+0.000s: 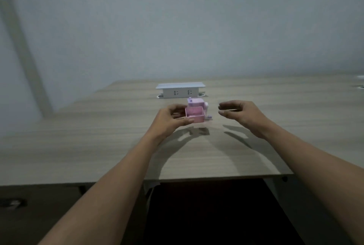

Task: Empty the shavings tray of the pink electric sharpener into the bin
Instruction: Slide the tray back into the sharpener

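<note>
1. Table (78, 136): wood-grain top, wall behind. No bin was in view.
2. Left hand (169, 118): thumb and fingers gripped the left end of the tray (194, 115). The tray was an open pink box held in front of the sharpener (197, 103). Whether it was fully out or still touching the body could not be told. Contents were too blurred to judge.
3. Sharpener: stood upright mid-table, just in front of the white socket box (180, 90).
4. Right hand (239, 113): empty, fingers curled loosely, held beside the sharpener and apart from it.
5. Judgement on the step: the tray should stay level, open side up, so nothing spills on the table. The right hand looked best used to steady the sharpener if the tray was still caught. The bin needs locating before the tray travels; tipping should wait until it is over the bin.
</note>
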